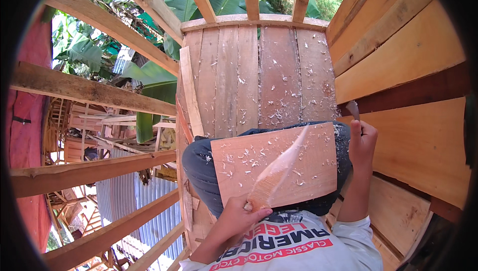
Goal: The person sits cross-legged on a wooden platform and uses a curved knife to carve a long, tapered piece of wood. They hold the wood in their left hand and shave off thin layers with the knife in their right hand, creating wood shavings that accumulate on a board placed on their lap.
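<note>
My left hand [240,221] is closed on the wide, brownish lower end of a long pointed wood piece [280,169]. Its pale, smooth upper part narrows to a tip near the far edge of a flat wooden board [318,184]. That board lies across my lap, with curled shavings scattered on it. Off to the right, my right hand [362,141] is raised beside the board, fingers wrapped round a small knife. The short curved blade [353,109] sticks up above the fist, apart from the wood piece; the handle is mostly hidden.
Plank flooring [226,82] strewn with shavings stretches ahead. A loose wood strip [191,92] lies along its left side. Wooden rails [94,171] run down the left, with corrugated metal sheets [144,206] beyond. A plank wall [413,136] stands close to my right arm.
</note>
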`<action>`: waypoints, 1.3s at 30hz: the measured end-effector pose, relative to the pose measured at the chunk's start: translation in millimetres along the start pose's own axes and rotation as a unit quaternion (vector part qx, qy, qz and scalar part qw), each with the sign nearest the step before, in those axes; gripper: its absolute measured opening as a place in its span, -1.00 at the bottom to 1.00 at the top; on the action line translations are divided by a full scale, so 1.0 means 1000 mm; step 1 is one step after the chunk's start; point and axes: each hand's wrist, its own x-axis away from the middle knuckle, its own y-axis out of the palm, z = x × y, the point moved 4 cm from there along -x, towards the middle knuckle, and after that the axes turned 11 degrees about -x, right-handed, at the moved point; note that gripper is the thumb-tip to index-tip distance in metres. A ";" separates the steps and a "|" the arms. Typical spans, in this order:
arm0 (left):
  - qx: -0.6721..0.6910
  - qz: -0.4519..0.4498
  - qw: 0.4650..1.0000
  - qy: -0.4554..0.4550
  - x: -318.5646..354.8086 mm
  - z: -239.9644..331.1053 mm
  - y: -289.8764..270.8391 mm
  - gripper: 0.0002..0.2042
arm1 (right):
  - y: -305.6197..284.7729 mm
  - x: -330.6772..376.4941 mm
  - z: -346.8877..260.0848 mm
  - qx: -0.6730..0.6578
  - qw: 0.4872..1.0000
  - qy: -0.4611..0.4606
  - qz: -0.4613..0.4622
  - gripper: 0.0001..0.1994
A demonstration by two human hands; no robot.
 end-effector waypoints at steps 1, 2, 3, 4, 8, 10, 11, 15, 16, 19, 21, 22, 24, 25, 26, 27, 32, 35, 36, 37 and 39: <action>0.010 0.007 1.000 0.008 -0.004 -0.003 -0.003 -0.65 | 0.001 0.006 -0.007 -0.018 0.999 -0.014 -0.023 -0.37; 0.019 0.014 1.000 0.017 -0.009 -0.006 -0.008 -0.65 | 0.011 0.016 -0.012 0.022 0.996 -0.048 -0.066 -0.38; 0.028 0.021 0.999 0.026 -0.014 -0.008 -0.010 -0.65 | 0.023 0.026 -0.014 0.063 0.989 -0.082 -0.110 -0.39; 0.030 0.034 0.997 0.060 -0.017 -0.012 -0.009 -0.66 | 0.034 0.033 -0.017 0.085 0.980 -0.119 -0.133 -0.38; -0.001 0.020 0.997 0.072 -0.006 0.004 0.000 -0.66 | 0.034 0.021 -0.005 0.098 0.991 -0.070 -0.064 -0.38; -0.040 -0.057 0.998 0.014 0.003 0.015 -0.002 -0.65 | 0.003 0.003 0.005 0.075 0.997 0.016 0.027 -0.40; -0.049 -0.034 0.998 0.031 0.003 0.016 -0.005 -0.65 | -0.008 0.000 0.001 0.065 0.995 0.039 0.059 -0.40; -0.030 0.008 0.995 0.092 -0.003 -0.009 -0.001 -0.67 | -0.002 0.009 -0.012 0.059 0.998 -0.020 -0.012 -0.42; -0.013 0.007 0.994 0.105 -0.006 -0.014 0.002 -0.69 | 0.007 0.015 -0.012 0.089 0.995 -0.034 -0.029 -0.43; 0.038 -0.107 0.992 0.049 -0.002 -0.010 0.014 -0.70 | 0.018 0.028 -0.003 0.123 0.990 -0.046 -0.051 -0.45; 0.079 -0.113 0.989 0.056 0.002 -0.008 0.015 -0.69 | 0.021 0.035 -0.001 0.118 0.990 -0.051 -0.060 -0.46; 0.097 -0.116 0.987 0.059 0.004 -0.008 0.016 -0.68 | 0.022 0.038 -0.001 0.113 0.990 -0.057 -0.067 -0.47; 0.116 -0.120 0.985 0.048 0.007 -0.020 0.013 -0.66 | 0.028 0.045 -0.007 0.098 0.989 -0.073 -0.088 -0.46; 0.127 -0.125 0.983 0.043 0.008 -0.021 0.012 -0.66 | 0.031 0.047 -0.016 0.090 0.987 -0.084 -0.102 -0.45; 0.114 -0.147 0.981 0.050 0.009 -0.020 0.012 -0.67 | 0.035 0.051 -0.022 0.082 0.985 -0.094 -0.117 -0.44; 0.099 -0.170 0.979 0.057 0.009 -0.018 0.012 -0.67 | 0.038 0.054 -0.025 0.087 0.984 -0.090 -0.129 -0.45; -0.030 -0.088 0.989 0.113 0.011 -0.005 0.015 -0.81 | 0.044 0.057 -0.023 0.164 0.972 -0.053 -0.162 -0.47; -0.080 -0.006 0.978 0.194 0.023 0.012 0.014 -0.81 | 0.037 0.055 -0.028 0.168 0.972 -0.070 -0.146 -0.46; -0.087 -0.009 0.981 0.174 0.023 0.011 0.014 -0.82 | 0.035 0.054 -0.030 0.165 0.973 -0.083 -0.137 -0.46; -0.093 -0.012 0.984 0.151 0.024 0.010 0.013 -0.83 | 0.032 0.053 -0.026 0.176 0.976 -0.067 -0.110 -0.45; -0.100 -0.021 0.984 0.146 0.030 0.007 0.017 -0.84 | 0.020 0.044 -0.012 0.198 0.978 -0.034 -0.059 -0.42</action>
